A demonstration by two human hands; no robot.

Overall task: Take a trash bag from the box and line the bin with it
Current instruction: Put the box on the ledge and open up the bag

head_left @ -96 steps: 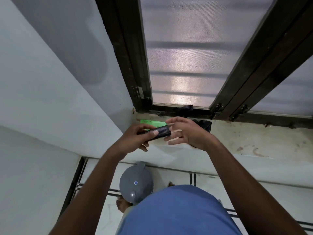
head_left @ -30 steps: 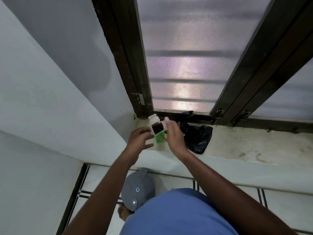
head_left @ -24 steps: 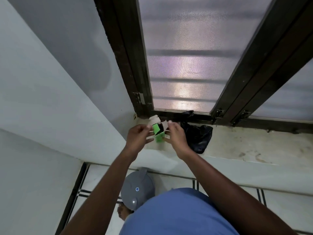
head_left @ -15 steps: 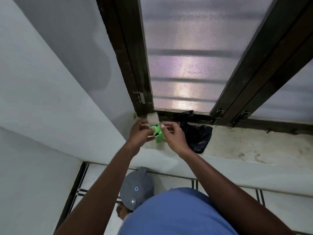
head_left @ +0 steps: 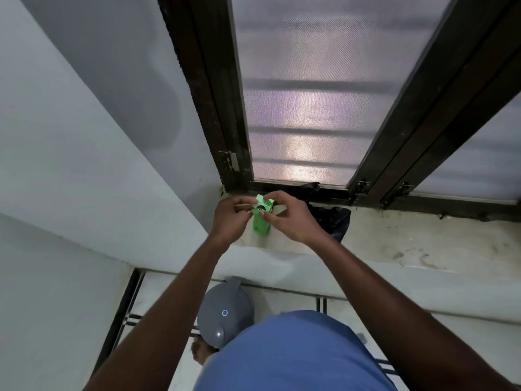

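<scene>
A small green trash bag box stands upright above the window sill, held between both hands. My left hand pinches its top flap from the left. My right hand grips its right side with the thumb across the front. A loose black trash bag lies crumpled on the sill just behind my right hand. Down on the floor by my feet stands the grey bin with its lid shut.
A dark wooden window frame with frosted glass rises right behind the sill. A white wall closes in on the left. My blue shirt hides part of the tiled floor and the bin.
The black roll held 3.2 s ago is out of sight; it showed in the box's open top a second ago. Both hands have folded the box's top flaps down.
</scene>
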